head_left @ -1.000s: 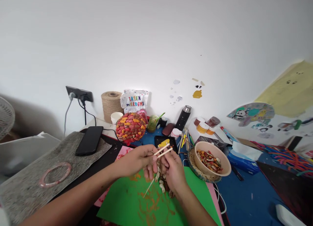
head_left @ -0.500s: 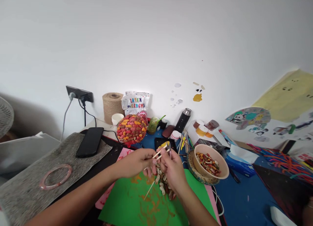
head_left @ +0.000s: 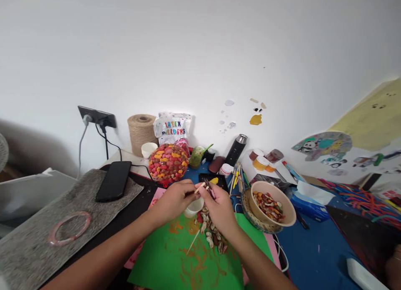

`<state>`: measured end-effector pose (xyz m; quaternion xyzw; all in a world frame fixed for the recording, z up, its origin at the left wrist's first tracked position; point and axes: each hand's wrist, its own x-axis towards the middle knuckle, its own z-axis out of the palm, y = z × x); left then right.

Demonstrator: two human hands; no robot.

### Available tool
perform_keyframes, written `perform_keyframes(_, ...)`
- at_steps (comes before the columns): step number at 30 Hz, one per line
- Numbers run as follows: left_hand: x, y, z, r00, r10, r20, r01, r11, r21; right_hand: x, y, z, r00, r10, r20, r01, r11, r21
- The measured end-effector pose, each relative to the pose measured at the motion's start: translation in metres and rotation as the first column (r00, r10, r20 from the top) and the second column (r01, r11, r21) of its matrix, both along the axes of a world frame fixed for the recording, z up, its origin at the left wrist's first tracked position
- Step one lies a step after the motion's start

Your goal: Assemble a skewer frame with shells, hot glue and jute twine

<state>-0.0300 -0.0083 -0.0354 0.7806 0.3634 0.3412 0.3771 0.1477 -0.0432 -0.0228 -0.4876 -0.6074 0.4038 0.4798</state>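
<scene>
My left hand [head_left: 178,198] pinches the end of a short pale wooden stick [head_left: 199,187]. My right hand [head_left: 221,206] meets it fingertip to fingertip, closed on the stick's other part. A slim dark piece [head_left: 207,183] shows by the right fingers; its kind is too small to make out. Below the hands a small white cup [head_left: 194,207] stands beside a heap of peanut shells [head_left: 210,233]. A thin wooden skewer [head_left: 193,242] lies on the green sheet [head_left: 163,256], which has orange-brown paint smears.
To the right, a pink bowl [head_left: 290,206] of coloured shells rests on a woven tray. A shell-covered ball [head_left: 169,164], a twine spool [head_left: 141,135], a black flask [head_left: 236,150] and paint jars [head_left: 260,163] line the wall. A phone [head_left: 114,181] lies left.
Two pale sticks showed between the fingers before; now mostly one short length shows, with the fingers closer over it. The view has shifted a little, and the white cup has come into sight.
</scene>
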Motion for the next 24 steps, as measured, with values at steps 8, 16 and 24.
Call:
perform_keyframes(8,-0.005,0.008,-0.012,0.994,0.096,-0.054,-0.097,0.995,-0.008,0.008,0.0,-0.008,0.999,-0.038,0.032,0.039,0.999,-0.018)
perform_keyframes(16,-0.01,0.012,-0.015,0.998,0.06,-0.014,-0.061,0.997,-0.053,0.015,0.008,-0.023,0.996,-0.07,-0.056,0.063,0.991,-0.117)
perform_keyframes(24,-0.018,0.014,-0.004,1.0,0.012,-0.001,-0.012,0.993,-0.121,0.015,0.011,-0.04,0.998,-0.023,0.061,0.029,0.995,-0.092)
